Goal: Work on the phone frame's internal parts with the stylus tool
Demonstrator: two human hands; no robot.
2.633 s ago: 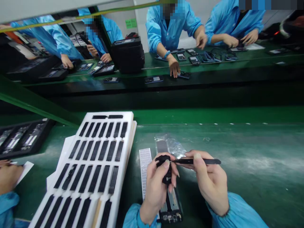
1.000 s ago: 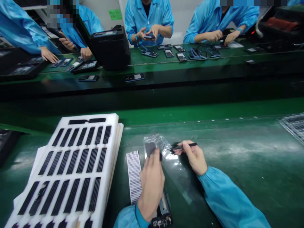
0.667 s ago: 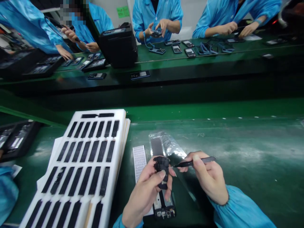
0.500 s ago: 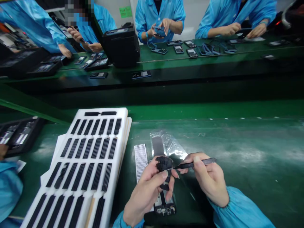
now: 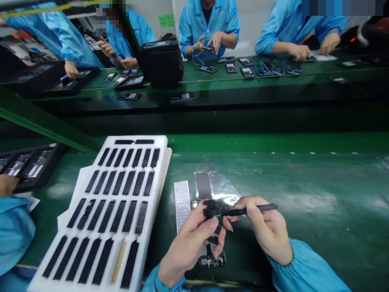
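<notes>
My left hand (image 5: 191,242) pinches a small black molded part (image 5: 213,208) between thumb and fingers; its exact kind is not clear. In my right hand (image 5: 269,227) is a pair of black tweezers (image 5: 243,211), held nearly level with the tip pointing left against the black part. Below my left hand lies an opened phone (image 5: 212,261) with its circuitry bare, partly hidden by the fingers. A white sheet of small dark dots (image 5: 181,202) lies left of the phone. Behind my hands are a clear plastic film (image 5: 223,184) and a grey strip (image 5: 203,185).
White foam trays (image 5: 164,178), stacked at the left, hold rows of black strip parts. Further left are a black tray (image 5: 45,170) and a co-worker's sleeve (image 5: 15,231). Across the green bench, co-workers handle phones near a black box (image 5: 161,63). A green beam (image 5: 51,121) slants in from the left.
The view has shifted slightly, so the foam trays appear farther right. My hands keep the same grip, with the tweezers still at the black part. Across the bench, co-workers' hands have moved.
</notes>
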